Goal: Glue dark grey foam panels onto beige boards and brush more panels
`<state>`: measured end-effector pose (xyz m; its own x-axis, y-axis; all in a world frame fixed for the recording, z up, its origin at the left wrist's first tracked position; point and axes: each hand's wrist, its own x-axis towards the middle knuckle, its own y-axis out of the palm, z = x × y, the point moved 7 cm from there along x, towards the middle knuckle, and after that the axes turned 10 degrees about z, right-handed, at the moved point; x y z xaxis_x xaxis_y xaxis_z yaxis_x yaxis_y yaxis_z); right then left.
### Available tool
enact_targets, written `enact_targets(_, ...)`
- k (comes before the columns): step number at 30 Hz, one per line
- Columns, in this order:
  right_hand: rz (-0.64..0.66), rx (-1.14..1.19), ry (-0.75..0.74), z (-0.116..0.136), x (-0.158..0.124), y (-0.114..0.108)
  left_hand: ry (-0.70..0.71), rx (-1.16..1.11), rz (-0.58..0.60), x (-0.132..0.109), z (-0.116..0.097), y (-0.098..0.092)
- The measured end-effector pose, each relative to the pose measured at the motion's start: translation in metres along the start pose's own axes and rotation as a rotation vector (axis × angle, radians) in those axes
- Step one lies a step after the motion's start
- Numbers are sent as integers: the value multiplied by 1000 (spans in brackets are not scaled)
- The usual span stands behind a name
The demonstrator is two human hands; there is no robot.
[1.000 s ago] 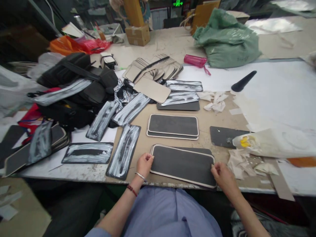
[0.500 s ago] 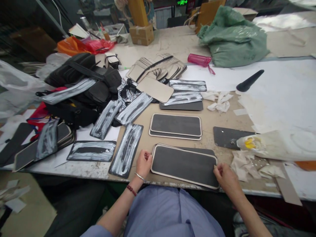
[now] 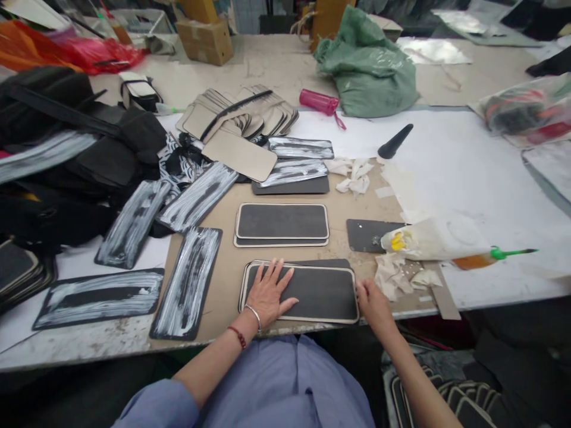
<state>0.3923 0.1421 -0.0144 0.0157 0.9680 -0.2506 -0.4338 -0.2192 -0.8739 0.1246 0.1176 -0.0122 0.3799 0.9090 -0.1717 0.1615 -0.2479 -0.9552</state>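
A black rectangular panel [image 3: 323,291] with a pale border and rounded corners lies on similar pieces at the table's front edge. Flat on its left part rests my left hand [image 3: 269,295], fingers spread. My right hand [image 3: 373,304] has its fingers curled together at the panel's right edge; the fingertips are partly hidden. Just behind lies a smaller stack of bordered black panels [image 3: 282,221]. To the left, a black strip smeared with white paste [image 3: 190,282] lies lengthwise, pointing away from me.
More white-smeared strips [image 3: 100,297] spread leftward beside dark bags [image 3: 89,131]. Beige panels [image 3: 241,154] are piled farther back. On the right are a plastic bag [image 3: 439,238], crumpled scraps [image 3: 390,276] and a bottle with a green nozzle [image 3: 479,259]. A green sack [image 3: 368,71] sits behind.
My left hand has gone from pinched fingers at the panel's left edge to lying spread on top. The panel now sits straighter along the table edge. The view has shifted right.
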Motion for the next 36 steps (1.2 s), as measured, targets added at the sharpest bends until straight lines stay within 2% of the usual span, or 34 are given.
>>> enact_targets(3,-130,-101,50,13,-3,-11,8,7,2,-1,0,0)
enact_targets(5,-180,-220,-57,43,-3,-9,17,-3,-1,-1,-1,-1)
enact_targets(8,-123,-376,-303,92,-2,14,19,-22,-12,-1,0,-1)
enact_targets(10,-75,-427,-379,105,-1,30,24,-39,-9,-1,1,1)
enact_targets(14,-52,-436,-379,98,1,44,46,-93,21,-3,2,6)
enact_targets(19,-58,-445,-394,93,2,46,64,-231,43,-1,3,3)
enact_targets(21,-61,-462,-394,94,2,45,35,-351,16,-4,13,-2)
enact_targets(23,-69,-479,-395,96,2,45,-133,-525,-83,-15,40,-9)
enact_targets(26,-76,-497,-400,97,1,45,-509,-799,-257,-47,86,-8)
enact_targets(28,-78,-507,-401,97,2,45,-622,-914,-271,-64,98,0)
enact_targets(32,-82,-524,-399,97,2,45,-568,-928,-188,-71,82,18)
enact_targets(36,-88,-532,-383,100,1,45,-491,-761,-224,-65,64,29)
